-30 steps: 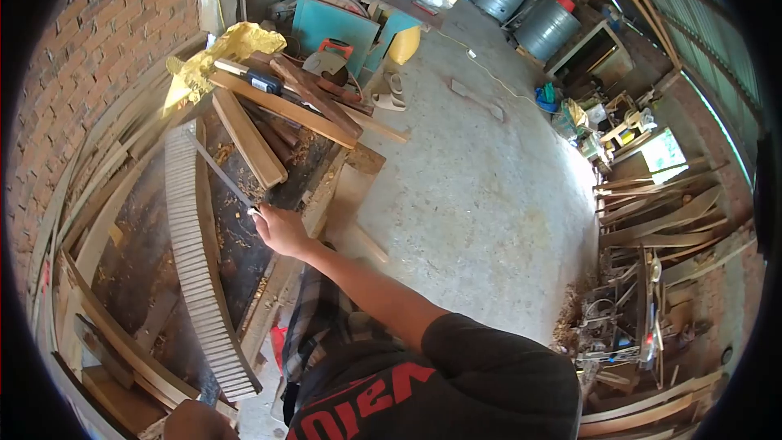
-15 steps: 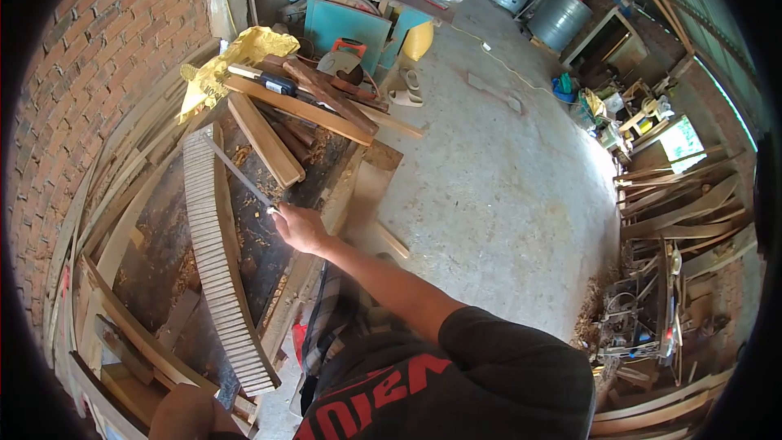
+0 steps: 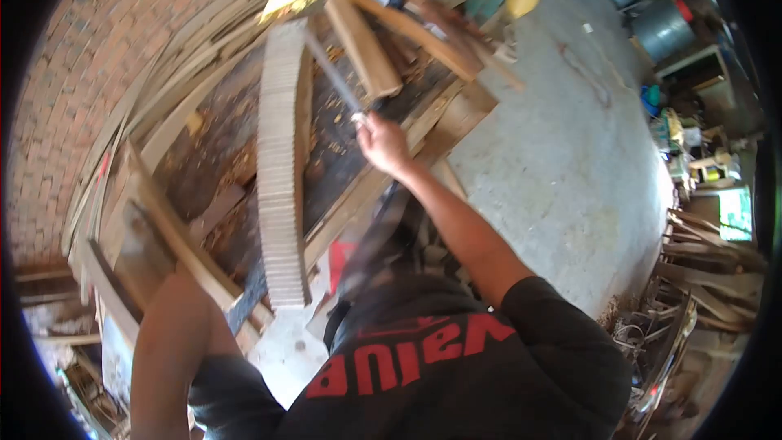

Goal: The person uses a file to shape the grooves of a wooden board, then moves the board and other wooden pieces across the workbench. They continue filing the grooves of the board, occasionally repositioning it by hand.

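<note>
The right hand (image 3: 383, 143) has its grip closed on a long strip (image 3: 336, 79) — left grip unseen.

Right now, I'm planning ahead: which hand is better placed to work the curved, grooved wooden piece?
Probably the right hand: it holds a long, thin grey tool near that wooden piece; the left is unseen.

Daylit pic, motion blur, right-side glare, fisheye warp w/ dark corners
</note>
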Tool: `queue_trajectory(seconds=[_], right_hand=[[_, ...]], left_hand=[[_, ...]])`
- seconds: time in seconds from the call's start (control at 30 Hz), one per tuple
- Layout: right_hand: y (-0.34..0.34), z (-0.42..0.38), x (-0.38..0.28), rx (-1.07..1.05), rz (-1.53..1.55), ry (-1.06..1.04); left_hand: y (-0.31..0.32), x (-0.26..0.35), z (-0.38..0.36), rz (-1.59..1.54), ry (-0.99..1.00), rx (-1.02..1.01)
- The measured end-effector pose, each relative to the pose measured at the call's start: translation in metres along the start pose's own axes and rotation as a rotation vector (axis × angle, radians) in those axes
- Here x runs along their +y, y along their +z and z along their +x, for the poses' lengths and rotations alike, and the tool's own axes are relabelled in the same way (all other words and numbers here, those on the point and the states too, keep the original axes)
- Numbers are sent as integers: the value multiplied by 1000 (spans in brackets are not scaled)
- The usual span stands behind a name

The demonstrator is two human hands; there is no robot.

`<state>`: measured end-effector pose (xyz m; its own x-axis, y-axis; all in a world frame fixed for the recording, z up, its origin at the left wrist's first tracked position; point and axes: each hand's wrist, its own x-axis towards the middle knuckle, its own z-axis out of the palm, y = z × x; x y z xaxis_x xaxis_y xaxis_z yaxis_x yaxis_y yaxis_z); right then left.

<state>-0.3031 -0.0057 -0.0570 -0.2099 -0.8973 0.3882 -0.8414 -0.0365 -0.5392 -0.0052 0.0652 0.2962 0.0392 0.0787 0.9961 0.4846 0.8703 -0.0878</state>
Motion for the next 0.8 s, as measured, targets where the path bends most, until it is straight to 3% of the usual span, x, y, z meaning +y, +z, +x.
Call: queue_trajectory(seconds=[0.3,0.8], right_hand=[[5,-1,2,43,-48,-65],[0,2,-1,-21,-26,-14]], left_hand=[[-15,28,15,255,11,-107],[-15,35,4,323,38,-98]])
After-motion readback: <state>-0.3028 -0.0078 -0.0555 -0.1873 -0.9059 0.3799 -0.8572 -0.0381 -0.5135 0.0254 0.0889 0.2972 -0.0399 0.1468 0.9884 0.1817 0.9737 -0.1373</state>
